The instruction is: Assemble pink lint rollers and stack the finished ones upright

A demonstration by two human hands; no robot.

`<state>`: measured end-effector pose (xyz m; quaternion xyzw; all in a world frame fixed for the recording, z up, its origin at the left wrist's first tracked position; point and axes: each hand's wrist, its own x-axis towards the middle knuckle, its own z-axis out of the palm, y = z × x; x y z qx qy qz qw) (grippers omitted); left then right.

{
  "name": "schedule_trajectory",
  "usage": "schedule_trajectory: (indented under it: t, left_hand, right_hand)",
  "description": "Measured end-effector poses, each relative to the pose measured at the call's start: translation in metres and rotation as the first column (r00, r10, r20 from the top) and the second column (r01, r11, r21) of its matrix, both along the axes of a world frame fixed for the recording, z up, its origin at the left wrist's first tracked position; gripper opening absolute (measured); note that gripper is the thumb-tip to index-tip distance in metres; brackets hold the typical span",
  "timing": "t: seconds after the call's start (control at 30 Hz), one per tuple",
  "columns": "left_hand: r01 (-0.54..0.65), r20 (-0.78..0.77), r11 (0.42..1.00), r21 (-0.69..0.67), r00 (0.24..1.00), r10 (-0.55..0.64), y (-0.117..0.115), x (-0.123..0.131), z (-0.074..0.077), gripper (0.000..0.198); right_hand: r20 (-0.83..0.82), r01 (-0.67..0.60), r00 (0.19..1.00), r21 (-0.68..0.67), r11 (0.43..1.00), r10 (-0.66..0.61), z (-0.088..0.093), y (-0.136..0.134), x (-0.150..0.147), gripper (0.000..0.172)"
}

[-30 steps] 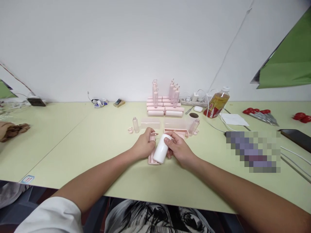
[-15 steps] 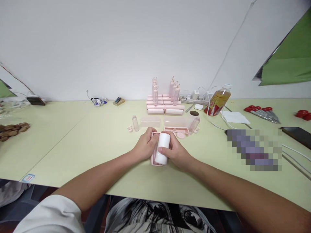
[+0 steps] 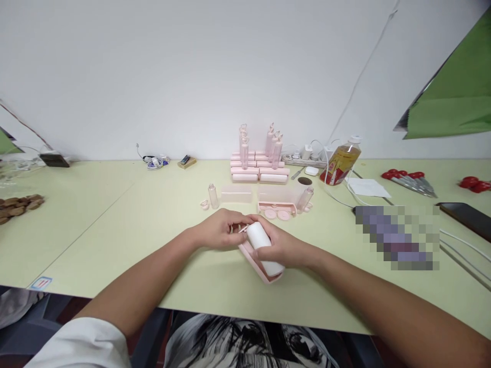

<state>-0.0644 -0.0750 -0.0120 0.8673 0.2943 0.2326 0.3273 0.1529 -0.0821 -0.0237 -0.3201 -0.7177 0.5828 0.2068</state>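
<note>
My right hand (image 3: 286,246) grips a white cylinder-shaped bottle (image 3: 263,245) that lies in a long pink tray-like case (image 3: 258,261) on the pale green table (image 3: 153,245). My left hand (image 3: 219,231) rests on the far end of the same pink case, fingers pinching at the top of the white bottle. The case lies at a slant, its near end pointing right. Just beyond my hands sit a second open pink case (image 3: 276,208) with round pink pads, a small clear bottle (image 3: 212,196) and another small bottle (image 3: 307,197).
A stack of pink cases with several clear pink bottles (image 3: 259,162) stands by the wall. To its right are a power strip (image 3: 303,159), an amber liquid bottle (image 3: 340,161), papers, red-handled tools (image 3: 408,181) and a dark phone (image 3: 466,217). Brown bits (image 3: 17,204) lie far left.
Both hands swung the pink case and white bottle from upright-facing to a slant, near end now to the right. The bottle has sunk lower into the case.
</note>
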Motion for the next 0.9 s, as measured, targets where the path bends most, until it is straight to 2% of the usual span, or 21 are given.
schedule_trajectory:
  t: [0.1,0.3,0.47,0.73,0.83,0.9]
  left_hand:
    - [0.000,-0.039,1.000,0.006,0.999,0.001,-0.0020,0.0012,0.0029,0.024]
    - [-0.073,-0.038,0.995,-0.068,0.997,0.070,-0.0040,0.0075,-0.0021,0.025]
    - [-0.090,-0.037,0.991,-0.094,0.996,0.087,-0.0036,0.0062,-0.0055,0.025]
    - [0.000,-0.100,0.999,0.040,0.995,0.004,-0.0069,0.0094,0.0024,0.026]
    - [-0.008,-0.105,1.000,0.006,0.994,0.008,-0.0066,0.0078,0.0011,0.026]
    - [-0.026,-0.072,0.997,-0.076,0.997,0.020,-0.0056,0.0043,-0.0004,0.026]
  right_hand:
    - [0.068,-0.085,0.994,-0.012,0.996,0.086,0.0065,0.0014,0.0027,0.077]
    - [0.085,-0.178,0.981,0.052,0.983,0.173,0.0075,0.0049,0.0058,0.071]
    - [0.138,-0.189,0.974,0.053,0.980,0.181,0.0066,0.0062,0.0081,0.066]
    - [0.173,-0.213,0.963,0.018,0.977,0.207,0.0110,0.0082,0.0101,0.064]
    - [0.165,-0.236,0.959,0.004,0.972,0.232,0.0093,0.0077,0.0092,0.067]
    - [0.134,-0.236,0.963,-0.010,0.972,0.236,0.0069,0.0068,0.0082,0.071]
